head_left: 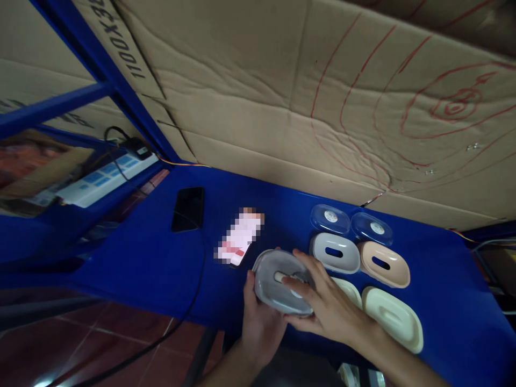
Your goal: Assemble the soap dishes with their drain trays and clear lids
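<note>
Grey, oval, translucent-topped container (268,293), one: raised over the near edge of the blue surface (141,258), grasped between both hands. Left hand (262,325): curled around its left side and underside. Right hand (324,306): gripping its right side, one finger extended across the top.

On the surface, right: clear oval plastic lids (371,229), two, each with a round white label; light-grey oval slotted piece (350,259), one; peach oval slotted piece (397,270), beside it; pale-green oval pieces (393,320), two, one partly hidden by the right hand.

Left: lit-screen phone (242,236); black rectangular device (188,209).
</note>
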`<state>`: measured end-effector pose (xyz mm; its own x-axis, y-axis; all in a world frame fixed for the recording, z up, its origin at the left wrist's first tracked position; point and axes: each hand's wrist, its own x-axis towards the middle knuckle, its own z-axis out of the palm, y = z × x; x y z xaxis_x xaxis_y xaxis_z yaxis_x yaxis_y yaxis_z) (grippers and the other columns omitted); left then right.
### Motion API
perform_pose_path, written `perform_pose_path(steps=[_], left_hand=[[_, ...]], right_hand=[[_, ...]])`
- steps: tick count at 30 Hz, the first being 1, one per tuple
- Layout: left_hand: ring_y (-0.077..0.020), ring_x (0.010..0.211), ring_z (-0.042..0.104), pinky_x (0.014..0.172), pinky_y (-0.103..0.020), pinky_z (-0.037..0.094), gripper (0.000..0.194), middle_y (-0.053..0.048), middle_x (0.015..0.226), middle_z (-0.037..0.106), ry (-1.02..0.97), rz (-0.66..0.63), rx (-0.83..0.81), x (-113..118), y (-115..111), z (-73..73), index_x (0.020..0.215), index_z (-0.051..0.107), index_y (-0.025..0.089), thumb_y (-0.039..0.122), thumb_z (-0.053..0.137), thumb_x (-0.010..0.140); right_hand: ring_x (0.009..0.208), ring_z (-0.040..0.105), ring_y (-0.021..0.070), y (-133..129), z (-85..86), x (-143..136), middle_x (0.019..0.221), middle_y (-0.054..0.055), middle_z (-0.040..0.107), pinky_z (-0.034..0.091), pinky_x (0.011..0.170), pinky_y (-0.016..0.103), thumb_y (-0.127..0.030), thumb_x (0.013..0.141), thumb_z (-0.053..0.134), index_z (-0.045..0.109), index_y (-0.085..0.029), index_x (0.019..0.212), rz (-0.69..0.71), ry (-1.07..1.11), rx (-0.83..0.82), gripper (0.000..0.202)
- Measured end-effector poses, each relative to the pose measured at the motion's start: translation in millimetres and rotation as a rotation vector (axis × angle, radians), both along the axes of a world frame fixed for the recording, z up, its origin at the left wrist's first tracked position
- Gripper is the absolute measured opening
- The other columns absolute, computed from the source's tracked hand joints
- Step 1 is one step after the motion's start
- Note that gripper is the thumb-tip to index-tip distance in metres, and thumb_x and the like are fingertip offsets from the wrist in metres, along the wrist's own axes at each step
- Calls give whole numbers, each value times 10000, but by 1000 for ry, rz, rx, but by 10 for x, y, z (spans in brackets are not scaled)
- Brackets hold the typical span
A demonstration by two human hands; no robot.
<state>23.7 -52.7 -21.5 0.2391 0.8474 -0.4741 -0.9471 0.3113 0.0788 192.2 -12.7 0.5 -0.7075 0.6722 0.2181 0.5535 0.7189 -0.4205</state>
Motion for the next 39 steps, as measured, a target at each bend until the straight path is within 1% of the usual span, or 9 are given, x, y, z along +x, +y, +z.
perform_pose_path(steps=[6, 10, 15, 20, 24, 28, 31, 35, 39], left_hand=[[-323, 1412, 525, 1225, -494, 310, 611, -65, 1402, 693, 27, 23, 43, 7, -10, 66, 1487, 538, 293, 635, 451, 988], [-324, 1437, 501, 1243, -496, 282, 587, -52, 1382, 708, 31, 67, 139, 65, -89, 13, 1477, 554, 319, 625, 463, 985], [-321, 1472, 460, 1269, -485, 231, 588, -23, 1396, 704, 2, 66, 236, 105, -146, -67, 1469, 556, 374, 658, 500, 957], [-308, 1484, 445, 1269, -481, 231, 588, -16, 1429, 682, -25, 31, 235, 88, -120, -73, 1458, 568, 372, 680, 449, 971], [-270, 1405, 546, 1249, -437, 286, 526, -8, 1367, 724, -66, 46, 156, 11, 38, -84, 1376, 652, 320, 620, 417, 1013], [-247, 1167, 716, 1138, -413, 442, 527, -47, 1211, 800, -115, -17, 47, -99, 285, -41, 1222, 741, 223, 576, 395, 1037], [-242, 1092, 746, 1015, -389, 533, 551, -71, 1168, 813, -87, -11, 0, -144, 434, 21, 1209, 735, 183, 578, 389, 1042], [-180, 996, 760, 902, -313, 568, 495, -29, 1054, 836, -72, 20, -17, -151, 596, 71, 1142, 739, 181, 521, 388, 1064], [-180, 956, 755, 845, -304, 573, 463, -46, 1058, 817, -55, 2, 6, -148, 718, 108, 1181, 711, 187, 551, 470, 1028]], right_hand=[[1503, 350, 370, 75, 34, 103, 1668, 140, 202, 506, 1105, 516, -427, 816, 842, 495, -307, 1443, 91, 78, 45, 726], [1506, 333, 375, 38, 79, 110, 1670, 122, 191, 473, 1132, 547, -379, 850, 801, 421, -326, 1506, 104, 73, 90, 760], [1494, 342, 392, -1, 90, 113, 1657, 154, 220, 471, 1130, 575, -368, 864, 765, 347, -290, 1569, 88, 1, 113, 823], [1490, 356, 407, -23, 79, 82, 1648, 174, 239, 521, 1083, 554, -375, 864, 777, 352, -295, 1574, 15, -43, 75, 831], [1488, 373, 407, 91, 47, 19, 1631, 219, 262, 517, 1086, 551, -378, 863, 798, 325, -276, 1588, -30, -61, 10, 871], [1491, 366, 430, 339, 42, -50, 1620, 246, 287, 483, 1100, 597, -459, 857, 806, 276, -286, 1615, 11, -146, -36, 940], [1489, 368, 440, 485, 70, -98, 1629, 258, 279, 478, 1094, 613, -516, 872, 774, 264, -281, 1624, 18, -179, -84, 938], [1451, 443, 380, 638, 71, -116, 1595, 219, 348, 494, 1105, 534, -505, 882, 766, 314, -277, 1604, -14, -108, -150, 882], [1425, 469, 336, 995, 1, -73, 1546, 186, 403, 488, 1115, 489, -501, 901, 736, 336, -268, 1592, -20, -56, -58, 832]])
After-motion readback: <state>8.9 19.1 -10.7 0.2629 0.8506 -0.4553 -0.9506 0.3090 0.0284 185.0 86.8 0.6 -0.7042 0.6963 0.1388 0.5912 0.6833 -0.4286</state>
